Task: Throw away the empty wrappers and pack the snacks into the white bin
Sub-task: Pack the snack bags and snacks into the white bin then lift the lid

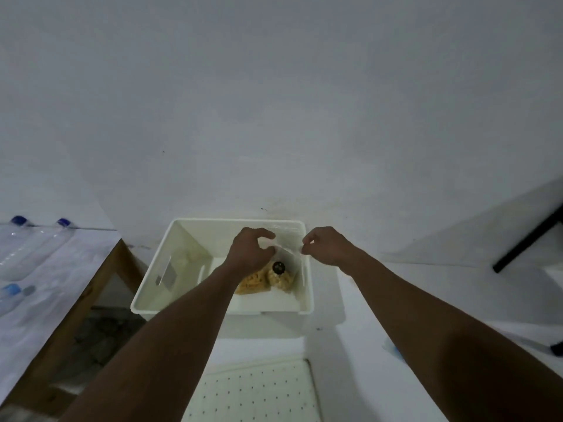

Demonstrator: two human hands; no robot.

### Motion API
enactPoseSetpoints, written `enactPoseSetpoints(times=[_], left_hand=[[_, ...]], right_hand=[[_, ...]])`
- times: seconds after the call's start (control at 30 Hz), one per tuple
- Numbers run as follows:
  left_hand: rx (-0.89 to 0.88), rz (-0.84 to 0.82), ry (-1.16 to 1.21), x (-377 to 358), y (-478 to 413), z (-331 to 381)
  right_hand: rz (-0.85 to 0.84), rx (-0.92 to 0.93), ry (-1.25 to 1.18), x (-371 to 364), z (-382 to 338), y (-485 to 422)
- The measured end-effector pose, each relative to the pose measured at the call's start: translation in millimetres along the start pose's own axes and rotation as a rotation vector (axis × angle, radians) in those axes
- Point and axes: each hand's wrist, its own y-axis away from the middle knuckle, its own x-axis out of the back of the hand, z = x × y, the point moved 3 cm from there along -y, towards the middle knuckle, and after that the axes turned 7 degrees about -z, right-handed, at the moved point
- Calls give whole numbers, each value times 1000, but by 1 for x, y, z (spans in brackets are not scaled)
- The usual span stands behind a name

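Snacks (265,279), tan and lumpy, one bearing a dark round spot, sit in the bottom of a clear bag (288,249) that hangs inside the white bin (219,309), toward the bin's right half. Whether the bag's underside touches the bin floor cannot be told. The left hand (252,248) reaches over the middle of the bin, its fingers curled round the bag's upper edge. The right hand (327,243) is over the bin's right rim and pinches the opposite side of that edge between thumb and fingertips. The two hands are held apart, with the film stretched between them. Both forearms cross the bin's near rim. A slot handle shows in the bin's left wall. A pale item in the bin's far left corner is too dim to identify. The bin's far rim stands against the wall (274,117). Left of the bin, clear bottles (36,245) with blue caps lie on a wooden-edged table (102,281). On the near side of the bin lies a perforated white panel (259,391). Right of the bin, well apart from it, a black bar (530,239) slants upward.
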Motion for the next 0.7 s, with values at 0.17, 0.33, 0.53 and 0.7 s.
enactPoseSetpoints(times=[0.17,0.33,0.53,0.7], left_hand=[[-114,-50,80,-56,45,60],[-155,-191,145,-156,90,107],[-78,-499,100,-296,139,130],[-9,-653,105,-401,177,153]], right_hand=[[120,-18,-84,21,82,69],[167,-254,-91,30,224,143],[368,-543,-61,39,369,241],[268,-620,-140,40,448,287]])
